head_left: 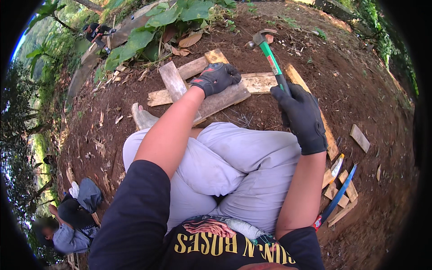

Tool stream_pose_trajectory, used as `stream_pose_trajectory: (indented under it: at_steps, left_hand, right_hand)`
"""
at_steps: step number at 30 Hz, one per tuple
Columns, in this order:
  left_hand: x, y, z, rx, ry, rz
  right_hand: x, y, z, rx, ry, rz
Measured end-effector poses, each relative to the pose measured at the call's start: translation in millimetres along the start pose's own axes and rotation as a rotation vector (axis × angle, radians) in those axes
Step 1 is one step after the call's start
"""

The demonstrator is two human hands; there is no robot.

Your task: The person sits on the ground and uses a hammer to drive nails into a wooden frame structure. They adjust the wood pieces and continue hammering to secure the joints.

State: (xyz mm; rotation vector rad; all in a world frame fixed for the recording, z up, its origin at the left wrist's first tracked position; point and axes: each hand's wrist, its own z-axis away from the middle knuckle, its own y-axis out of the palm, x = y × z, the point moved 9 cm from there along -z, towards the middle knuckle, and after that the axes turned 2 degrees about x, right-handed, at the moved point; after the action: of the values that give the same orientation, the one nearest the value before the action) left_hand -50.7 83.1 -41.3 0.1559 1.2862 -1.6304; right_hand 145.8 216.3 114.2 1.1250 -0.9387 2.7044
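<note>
In a black glove, my right hand (300,114) grips the green and black handle of a claw hammer (274,60). The hammer's metal head is raised at the far side, beyond the boards. My left hand (215,80), gloved too, rests closed over a wooden board (225,100) in front of my knees. Its fingers are curled, and whatever they may pinch is hidden. That board lies across a longer pale board (258,83). A shorter grey plank (173,81) crosses at the left, beside another wood piece (193,67).
Loose nails (243,120) lie on the soil near my legs. A long plank (330,135), a blue-bladed saw (339,192) and wood offcuts (346,184) are at the right. Leafy plants (148,38) grow at the far left. Two people are at the left, one far (95,33), one nearer (72,236).
</note>
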Motion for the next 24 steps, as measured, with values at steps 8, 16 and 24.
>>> stream_pose_trajectory:
  at_steps: [8, 16, 24]
  left_hand:
    - [-1.5, 0.7, -0.1, -0.006, 0.011, -0.024]
    - [-5.6, 0.3, 2.6, -0.005, -0.045, 0.007]
    - [-3.8, 0.1, 3.3, -0.028, -0.041, 0.032]
  right_hand:
    - [2.1, -1.5, 2.7, 0.014, 0.016, -0.067]
    - [0.6, 0.3, 2.9, 0.019, 0.02, -0.075]
    - [-0.6, 1.6, 0.2, 0.01, -0.01, -0.042]
